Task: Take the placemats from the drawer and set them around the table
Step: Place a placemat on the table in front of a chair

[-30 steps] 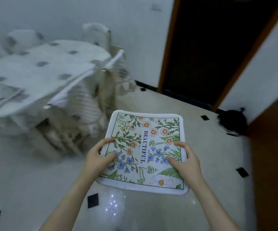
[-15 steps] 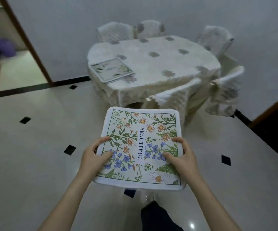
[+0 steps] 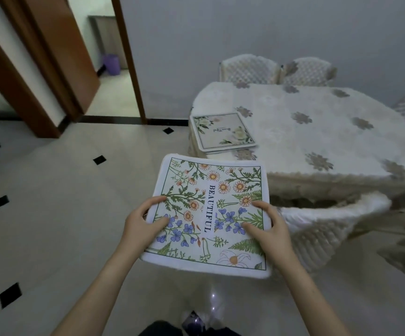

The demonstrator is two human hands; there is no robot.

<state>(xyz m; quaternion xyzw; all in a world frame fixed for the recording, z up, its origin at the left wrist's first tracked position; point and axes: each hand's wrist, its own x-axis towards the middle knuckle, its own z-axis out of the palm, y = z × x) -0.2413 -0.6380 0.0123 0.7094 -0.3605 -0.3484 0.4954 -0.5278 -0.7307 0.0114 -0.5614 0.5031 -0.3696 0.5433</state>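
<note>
Both hands grasp one floral placemat (image 3: 210,214) printed "BEAUTIFUL" — the left grip (image 3: 145,223) pinching its left edge, the right grip (image 3: 268,230) its right edge, thumbs on top, exactly as half a second ago. It hangs over the tiled floor (image 3: 51,214), just short of the counter (image 3: 317,132). The view has swung left — the counter, with another placemat (image 3: 223,132) at its near-left edge, now sits to the right, closer than before.

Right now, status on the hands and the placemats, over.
Left hand and right hand both grip the floral placemat, held over the floor. One pale placemat lies on the table. Covered chair stands between.
</note>
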